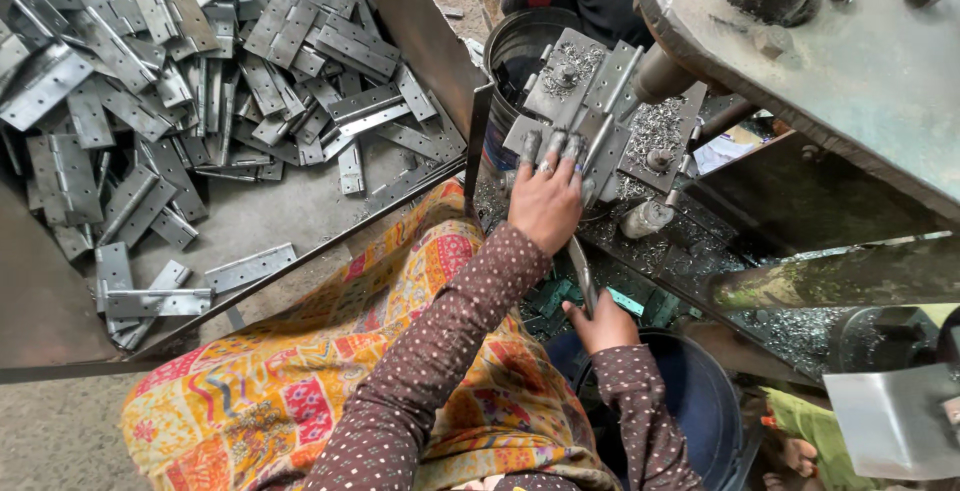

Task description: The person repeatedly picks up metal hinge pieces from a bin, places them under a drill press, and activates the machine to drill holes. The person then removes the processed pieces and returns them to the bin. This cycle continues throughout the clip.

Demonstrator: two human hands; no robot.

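A grey metal hinge [590, 141] lies just above the middle of the frame on the machine's fixture plate [560, 76], pressed flat there by the left hand [545, 201], whose fingers spread over the lower edge of the leaf rather than closing round it. Below it, the right hand [603, 323] is curled shut on the foot of a slim metal lever [582, 273] that rises toward the left wrist. Judging by this, the step in hand is seating the hinge under the tool; the next move would call for the leaf to stay square and the fingers to stay clear of the spindle [660, 73] at upper right.

Bright metal shavings [655, 129] litter the bench [690, 241] around the fixture. A dark bucket [520, 46] stands just left of it. The upper left holds a large heap of loose hinges [200, 61] in a sheet-metal tray [420, 36]. No packages, labels or signs can be made out.
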